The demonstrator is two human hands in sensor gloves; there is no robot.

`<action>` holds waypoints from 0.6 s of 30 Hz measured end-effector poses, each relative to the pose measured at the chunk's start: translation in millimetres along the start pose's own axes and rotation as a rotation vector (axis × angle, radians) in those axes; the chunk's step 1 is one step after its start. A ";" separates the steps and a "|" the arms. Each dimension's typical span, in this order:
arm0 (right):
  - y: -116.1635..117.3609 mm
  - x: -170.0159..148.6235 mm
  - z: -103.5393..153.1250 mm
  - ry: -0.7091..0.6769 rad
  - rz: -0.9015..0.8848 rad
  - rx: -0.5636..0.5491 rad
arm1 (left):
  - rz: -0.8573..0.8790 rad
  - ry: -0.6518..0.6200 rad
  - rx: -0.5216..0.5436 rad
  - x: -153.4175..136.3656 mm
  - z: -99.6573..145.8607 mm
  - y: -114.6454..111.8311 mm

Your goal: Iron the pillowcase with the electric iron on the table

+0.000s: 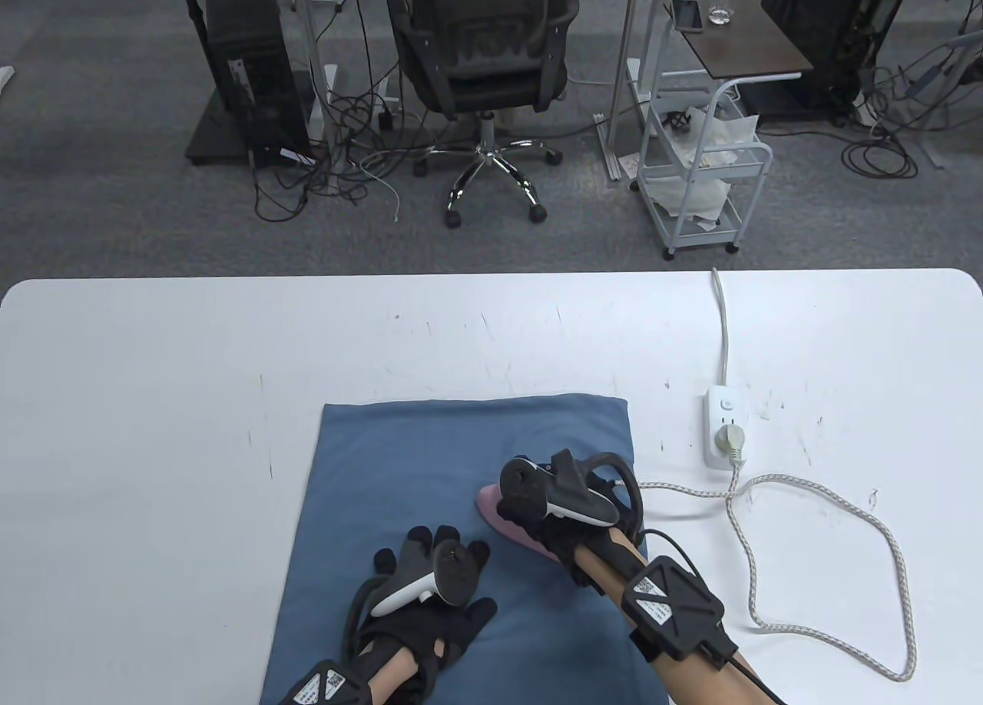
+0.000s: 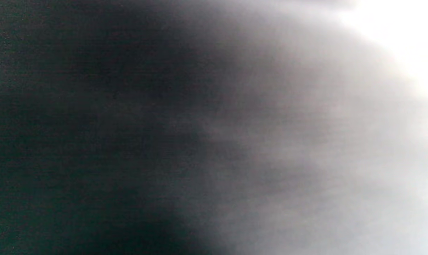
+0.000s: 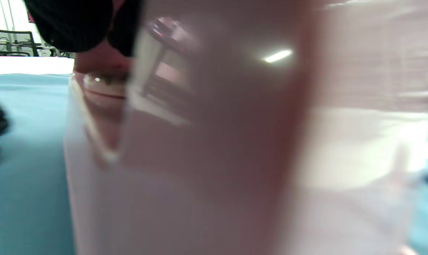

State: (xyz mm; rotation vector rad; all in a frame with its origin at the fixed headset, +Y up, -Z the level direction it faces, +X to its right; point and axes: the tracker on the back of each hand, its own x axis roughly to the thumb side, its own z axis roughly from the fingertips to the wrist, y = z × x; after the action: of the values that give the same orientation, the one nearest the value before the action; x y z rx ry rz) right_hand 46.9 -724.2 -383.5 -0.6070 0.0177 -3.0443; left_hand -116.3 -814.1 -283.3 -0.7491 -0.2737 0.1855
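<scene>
Surroundings: a white power strip (image 1: pixel 725 428) lies on the tabletop (image 1: pixel 153 398) to the right of the pillowcase, one plug seated in it; its own white cable runs off the far edge.
Cord: a braided, pale cord (image 1: pixel 829 574) leaves the plug, crosses itself and lies in a wide loop on the right of the tabletop, apart from the fabric.
Beyond the tabletop: black mesh office chair (image 1: pixel 484 60) on a chrome star base, white wire cart (image 1: pixel 703 175), tangled floor cables, grey carpet.
Obstructions: the tracker on the right hand covers most of the iron from above; the left wrist view is a dark blur, nothing legible.
Pillowcase (image 1: pixel 461 536): blue woven cloth, rectangular, flat on the near centre of the tabletop, near edge out of frame.
Iron (image 1: pixel 503 517): pink, glossy plastic shell, pointed nose toward the left, standing on the pillowcase's right half.
Right hand (image 1: pixel 564 517): grip clamped round the iron's handle.
Left hand (image 1: pixel 430 590): grip apart, fingers spread, palm flat on the cloth just left of the iron.
Tabletop surface: white, smooth, scuffed with dark marks.
</scene>
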 end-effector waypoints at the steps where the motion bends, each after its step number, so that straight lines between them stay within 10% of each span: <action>1: 0.8 -5.5 -11.1 0.039 0.003 -0.002 | 0.000 0.000 0.000 0.0 0.0 0.0; 9: 2.1 -37.3 -64.6 0.240 -0.052 0.024 | -0.001 0.000 -0.001 0.1 -0.1 0.0; 18: -12.1 6.7 -18.1 -0.027 -0.118 -0.002 | -0.002 -0.001 -0.001 0.5 0.3 -0.3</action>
State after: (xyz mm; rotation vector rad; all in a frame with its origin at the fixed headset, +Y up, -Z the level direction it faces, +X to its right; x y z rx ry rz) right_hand 33.4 -712.3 -397.4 -0.6733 -0.0170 -3.1493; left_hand -115.9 -814.0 -282.8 -0.7493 -0.2752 0.1835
